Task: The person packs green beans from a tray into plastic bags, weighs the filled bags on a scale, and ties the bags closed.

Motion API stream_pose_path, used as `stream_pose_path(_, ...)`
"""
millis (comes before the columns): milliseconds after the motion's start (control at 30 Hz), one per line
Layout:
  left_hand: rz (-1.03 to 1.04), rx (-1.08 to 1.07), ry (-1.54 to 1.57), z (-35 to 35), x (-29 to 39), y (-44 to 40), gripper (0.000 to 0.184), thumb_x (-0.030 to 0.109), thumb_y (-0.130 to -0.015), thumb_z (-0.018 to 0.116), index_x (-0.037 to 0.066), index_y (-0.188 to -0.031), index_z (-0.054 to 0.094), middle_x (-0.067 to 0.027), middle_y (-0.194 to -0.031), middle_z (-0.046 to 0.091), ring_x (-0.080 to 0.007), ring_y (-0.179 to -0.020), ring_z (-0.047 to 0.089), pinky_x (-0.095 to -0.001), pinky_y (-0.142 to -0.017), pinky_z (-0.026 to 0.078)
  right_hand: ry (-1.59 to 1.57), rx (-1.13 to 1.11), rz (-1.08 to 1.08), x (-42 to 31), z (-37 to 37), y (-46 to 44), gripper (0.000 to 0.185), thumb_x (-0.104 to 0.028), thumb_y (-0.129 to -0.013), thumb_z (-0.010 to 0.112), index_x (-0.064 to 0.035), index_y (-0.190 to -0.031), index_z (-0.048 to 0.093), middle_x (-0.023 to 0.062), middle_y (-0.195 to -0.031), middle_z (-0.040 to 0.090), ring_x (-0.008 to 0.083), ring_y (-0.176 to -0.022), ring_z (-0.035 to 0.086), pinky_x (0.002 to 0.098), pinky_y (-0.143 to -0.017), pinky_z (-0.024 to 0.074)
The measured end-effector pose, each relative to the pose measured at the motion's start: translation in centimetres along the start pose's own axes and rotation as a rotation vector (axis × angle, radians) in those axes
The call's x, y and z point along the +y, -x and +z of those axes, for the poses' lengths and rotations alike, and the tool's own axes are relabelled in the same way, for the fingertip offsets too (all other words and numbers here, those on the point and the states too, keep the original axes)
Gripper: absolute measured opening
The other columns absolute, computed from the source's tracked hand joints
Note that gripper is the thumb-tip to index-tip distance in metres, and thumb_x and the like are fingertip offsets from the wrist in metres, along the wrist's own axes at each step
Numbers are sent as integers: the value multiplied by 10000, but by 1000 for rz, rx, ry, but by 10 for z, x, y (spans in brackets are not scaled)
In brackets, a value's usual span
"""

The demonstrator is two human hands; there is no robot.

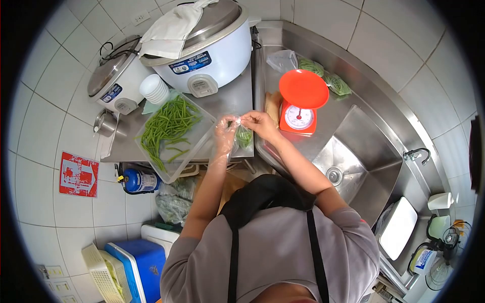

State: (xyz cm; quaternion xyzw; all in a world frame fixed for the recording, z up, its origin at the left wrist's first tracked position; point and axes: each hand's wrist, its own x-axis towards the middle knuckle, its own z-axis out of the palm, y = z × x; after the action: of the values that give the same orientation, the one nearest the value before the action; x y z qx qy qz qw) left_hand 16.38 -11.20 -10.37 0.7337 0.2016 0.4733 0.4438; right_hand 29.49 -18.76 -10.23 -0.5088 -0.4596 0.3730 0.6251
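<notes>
A small clear plastic bag of green beans (244,137) hangs at the edge of the steel counter, its neck gathered at the top. My left hand (225,132), in a thin clear plastic glove, closes on the bag's neck from the left. From the other side my bare right hand (259,123) pinches the same twisted neck, fingertips close to the left ones. To the left, loose green beans (169,126) lie in a translucent plastic tray (197,146). Right of my hands stands a red kitchen scale (299,118) with its round pan on top.
Behind the tray are a large rice cooker (222,55), a smaller rice cooker (118,81) and stacked white bowls (154,89). Filled bags of greens (337,85) lie behind the scale. A steel sink (353,156) is at right; a blue fire extinguisher (139,180) stands lower left.
</notes>
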Motion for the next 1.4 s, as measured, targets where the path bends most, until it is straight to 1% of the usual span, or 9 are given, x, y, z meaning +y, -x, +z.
stream_pose_path(267, -254, -10, 84, -7, 2, 2, 77, 0, -778, 601, 21, -850, 583, -6, -793, 549, -93, -746, 494, -234, -723, 401, 204, -38, -208, 2, -1, -12, 130, -36, -740, 645, 8, -851, 593, 14, -714, 528, 60, -646, 497, 217, -579, 413)
stream_pose_path(533, -534, -1, 266, -16, -1, -6, 245, 229, -761, 651, 5, -859, 629, -18, -725, 600, -77, -693, 521, -221, -637, 406, 560, -35, -396, -20, 14, -8, 160, -74, -726, 601, 7, -806, 487, 130, -751, 484, 289, -657, 508, 360, -596, 418)
stream_pose_path(667, -600, -31, 191, -23, 23, -9, 224, 217, -769, 647, 14, -864, 632, -6, -710, 590, -76, -656, 511, -221, -610, 399, 584, -103, -433, -20, 13, -9, 141, -85, -771, 570, 5, -828, 478, 167, -804, 501, 364, -754, 507, 403, -667, 416)
stream_pose_path(767, -577, 35, 108, -24, 8, -4, 201, 192, -769, 653, 27, -882, 631, 7, -691, 572, -73, -624, 497, -209, -582, 385, 572, -93, -576, -13, 13, -13, 125, -76, -812, 554, 7, -837, 463, 146, -767, 470, 337, -725, 493, 368, -654, 401)
stream_pose_path(933, -345, 40, -3, -14, 0, 3, 231, 167, -786, 639, 18, -961, 608, -28, -810, 608, -90, -752, 537, -225, -665, 413, 419, -37, -391, -9, 18, -14, 88, -61, -810, 552, 9, -835, 504, 145, -784, 506, 304, -736, 510, 345, -658, 407)
stream_pose_path(1067, -408, 45, 10, -9, 37, 6, 166, 147, -792, 621, 12, -886, 601, -21, -755, 581, -98, -735, 532, -239, -679, 423, 235, 4, -180, -1, 19, -18, 66, -55, -794, 578, 2, -827, 577, 130, -787, 536, 249, -727, 524, 313, -652, 412)
stream_pose_path(1167, -446, -17, 49, -14, 34, 2, 133, 134, -789, 615, 18, -845, 581, -22, -731, 563, -95, -718, 512, -248, -656, 417, 275, -23, -267, -2, 14, -16, 84, -63, -808, 586, 9, -852, 587, 76, -770, 513, 152, -704, 485, 260, -655, 387)
stream_pose_path(1333, -446, -57, 35, -19, 7, -4, 118, 114, -819, 566, 17, -767, 525, -25, -700, 523, -92, -666, 459, -255, -612, 394, 406, -68, -370, -16, 14, -8, 101, -72, -737, 634, -16, -815, 606, 108, -787, 531, 243, -727, 532, 317, -657, 427)
stream_pose_path(1400, -291, -150, -195, -21, 23, -6, 86, 98, -840, 543, 19, -810, 528, -2, -714, 499, -96, -680, 461, -253, -626, 400, 574, -80, -371, -29, 15, -2, 123, -106, -714, 646, -26, -798, 608, 100, -792, 537, 270, -767, 542, 354, -690, 436)
